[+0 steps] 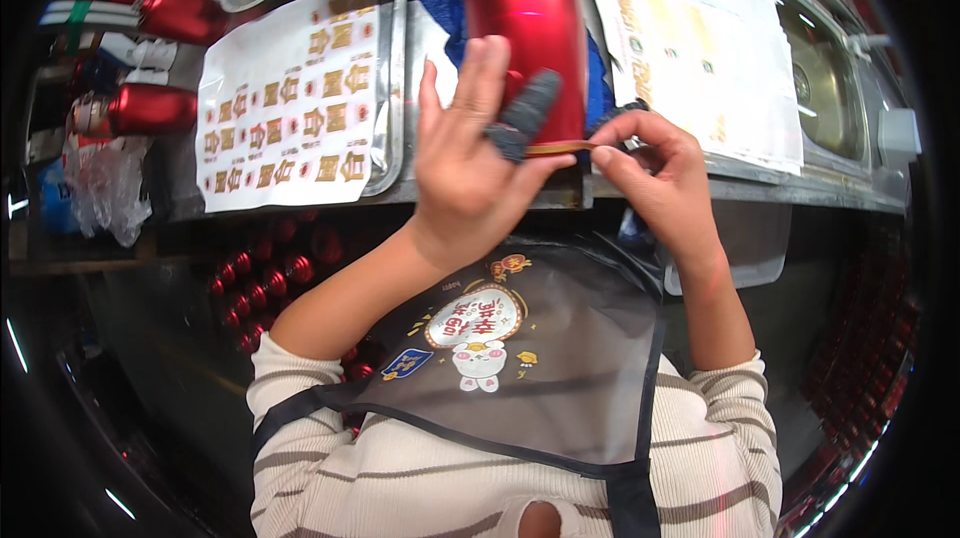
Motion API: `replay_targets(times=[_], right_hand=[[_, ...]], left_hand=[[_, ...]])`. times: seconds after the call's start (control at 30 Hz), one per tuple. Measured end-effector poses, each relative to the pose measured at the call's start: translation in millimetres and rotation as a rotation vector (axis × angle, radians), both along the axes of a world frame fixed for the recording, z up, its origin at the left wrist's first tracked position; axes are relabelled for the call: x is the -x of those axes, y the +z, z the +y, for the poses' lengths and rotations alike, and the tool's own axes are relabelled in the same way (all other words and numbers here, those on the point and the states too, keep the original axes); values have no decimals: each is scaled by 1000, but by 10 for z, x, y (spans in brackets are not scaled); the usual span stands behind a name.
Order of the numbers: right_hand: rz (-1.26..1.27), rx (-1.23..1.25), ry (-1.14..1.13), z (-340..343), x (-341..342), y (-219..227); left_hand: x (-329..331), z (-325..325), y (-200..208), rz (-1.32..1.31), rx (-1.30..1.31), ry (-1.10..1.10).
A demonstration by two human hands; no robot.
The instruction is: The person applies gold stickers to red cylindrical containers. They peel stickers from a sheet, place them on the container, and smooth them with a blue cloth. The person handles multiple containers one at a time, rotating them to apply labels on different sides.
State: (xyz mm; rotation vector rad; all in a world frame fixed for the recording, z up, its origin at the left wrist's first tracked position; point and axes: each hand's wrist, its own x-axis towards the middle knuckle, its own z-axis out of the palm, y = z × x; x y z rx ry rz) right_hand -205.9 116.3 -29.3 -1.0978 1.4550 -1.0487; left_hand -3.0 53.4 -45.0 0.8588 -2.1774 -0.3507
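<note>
Red metal bottle [525, 28] stands upright at the middle of our workbench [760, 193], and everything else is placed from it. We look down on it over our own striped sleeves and dark apron [540, 378].

Far left of the bottle, several more red bottles [150, 108] lie on their sides in a heap beside crumpled clear plastic [105, 188]. Nearer, still left of the bottle, a white sheet of gold stickers [290, 103] lies on a steel tray [395, 88]; most of its rows look full, so we judge that plenty of stickers are left to use.

Our left hand [470, 168] rises just in front of the bottle's lower half, palm toward us, fingers upright and slightly spread. Grey cloth caps [530, 103] cover its fingertips nearest the bottle, and these press against the base of the bottle.

At the bottle's foot, a thin gold strip [558, 148] runs along the bottom edge. Our right hand [660, 178], just right of the bottle, pinches the end of that strip between thumb and forefinger, other fingers curled in.

We judge the strip to be partly laid and not yet smoothed all round. We cannot tell whether other stickers are already on the bottle, since our hands hide its front.

Right of the bottle lies a second pale sticker sheet [700, 58], and beyond it a steel sink [830, 88].
</note>
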Motion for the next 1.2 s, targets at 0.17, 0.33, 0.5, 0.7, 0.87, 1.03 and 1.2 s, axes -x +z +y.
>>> replay_targets(times=[0.17,0.33,0.5,0.7,0.87,1.03,1.2], right_hand=[[-9,35,-6,-10,-69,116],[5,65,-18,45,-55,183],[15,96,-40,51,-30,184],[-58,34,-65,3,-19,82],[-34,10,-42,-17,-14,53],[-58,-7,-45,-43,-42,-3],[-103,-43,-124,-36,-62,6]], left_hand=[[-242,59,-78,72,-152,5],[-472,272,-218,-17,-150,-10],[-429,219,-214,-58,-69,-48],[-314,170,-110,-120,59,-80],[-169,111,51,-208,188,-88],[40,28,59,-179,212,-12],[-104,0,-78,28,-67,13]])
